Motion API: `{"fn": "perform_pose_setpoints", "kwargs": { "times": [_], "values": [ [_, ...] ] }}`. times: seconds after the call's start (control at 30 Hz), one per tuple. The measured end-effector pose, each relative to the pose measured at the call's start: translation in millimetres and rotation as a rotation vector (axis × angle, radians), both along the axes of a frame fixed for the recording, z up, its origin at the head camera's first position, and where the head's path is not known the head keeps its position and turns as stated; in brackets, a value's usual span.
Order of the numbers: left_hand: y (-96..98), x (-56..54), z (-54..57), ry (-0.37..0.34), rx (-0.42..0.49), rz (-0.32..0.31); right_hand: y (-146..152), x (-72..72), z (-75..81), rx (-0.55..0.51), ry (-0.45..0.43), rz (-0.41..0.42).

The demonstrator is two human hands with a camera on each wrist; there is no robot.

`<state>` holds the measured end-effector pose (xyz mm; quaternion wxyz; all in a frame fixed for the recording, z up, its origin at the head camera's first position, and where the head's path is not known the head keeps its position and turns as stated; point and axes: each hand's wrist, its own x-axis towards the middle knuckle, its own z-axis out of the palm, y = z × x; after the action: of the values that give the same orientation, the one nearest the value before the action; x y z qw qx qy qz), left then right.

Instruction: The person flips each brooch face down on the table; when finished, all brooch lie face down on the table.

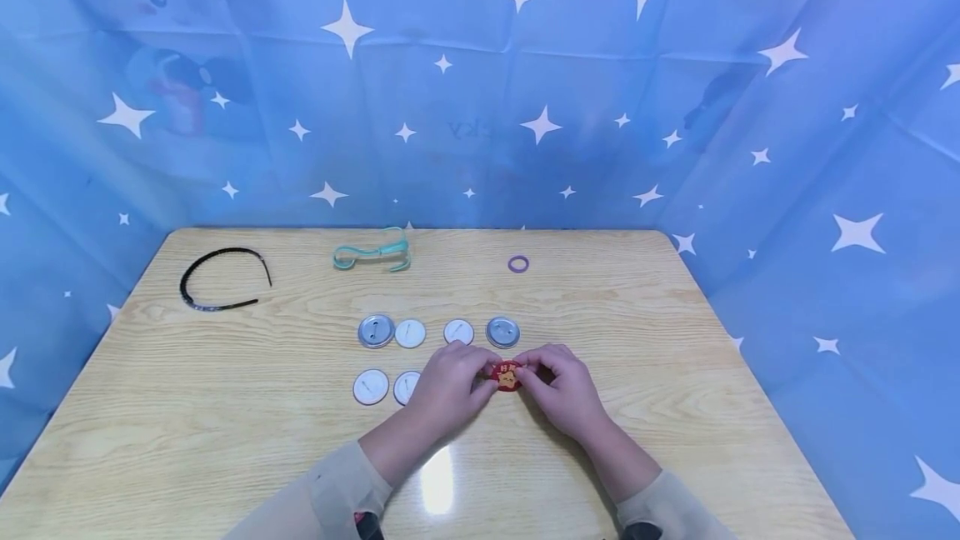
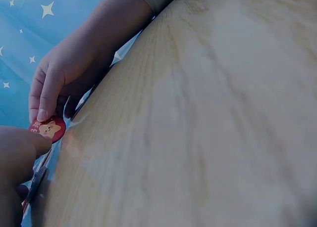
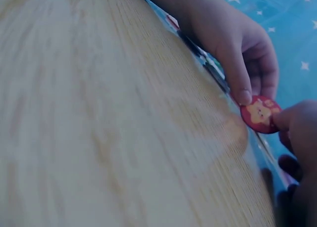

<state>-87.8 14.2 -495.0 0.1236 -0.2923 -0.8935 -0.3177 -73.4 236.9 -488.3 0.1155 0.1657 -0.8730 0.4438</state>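
Between both hands is a round red badge (image 1: 507, 376) with a yellow star face and lettering on its front. My left hand (image 1: 452, 383) pinches its left edge, thumb in front. At the opposite edge, my right hand (image 1: 561, 386) pinches it too. The wrist views show the badge (image 3: 260, 114) tilted, its printed face visible, with fingertips at either side. Just behind the hands lies a silver-backed badge (image 1: 502, 332), and a white-backed badge (image 1: 458, 332) sits beside it. Another white-backed badge (image 1: 406, 387) is partly hidden by the left hand.
Further left lie a silver-backed badge (image 1: 376, 330) and white-backed badges (image 1: 371, 387). Toward the table's back edge are a black headband (image 1: 197, 277), a teal cord-like item (image 1: 375, 251) and a purple ring (image 1: 518, 263). A blue star-patterned curtain (image 1: 465, 90) hangs behind the wooden table (image 1: 225, 415).
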Motion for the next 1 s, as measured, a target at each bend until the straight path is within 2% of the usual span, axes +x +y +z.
{"fn": "perform_pose_setpoints", "kwargs": {
  "times": [0.33, 0.53, 0.7, 0.83, 1.0],
  "values": [
    [-0.6, -1.2, 0.5, 0.052, 0.033, -0.026, 0.9, -1.5, -4.2, -0.062, 0.022, 0.036],
    [-1.1, -1.1, -0.1, 0.103, 0.045, -0.063, 1.3, -0.8, -5.7, -0.053, 0.08, 0.092],
    [-1.0, -0.7, -0.6, 0.103, 0.033, -0.074, 1.2, -0.6, -5.5, -0.021, 0.077, 0.084],
    [-0.7, -0.2, 0.1, 0.088, 0.01, -0.07, 2.6, -0.8, -5.3, 0.029, 0.052, 0.099],
    [-0.2, 0.2, -0.3, 0.06, -0.025, -0.059, 2.8, -1.0, -4.8, 0.068, 0.066, 0.122]
  ]
}}
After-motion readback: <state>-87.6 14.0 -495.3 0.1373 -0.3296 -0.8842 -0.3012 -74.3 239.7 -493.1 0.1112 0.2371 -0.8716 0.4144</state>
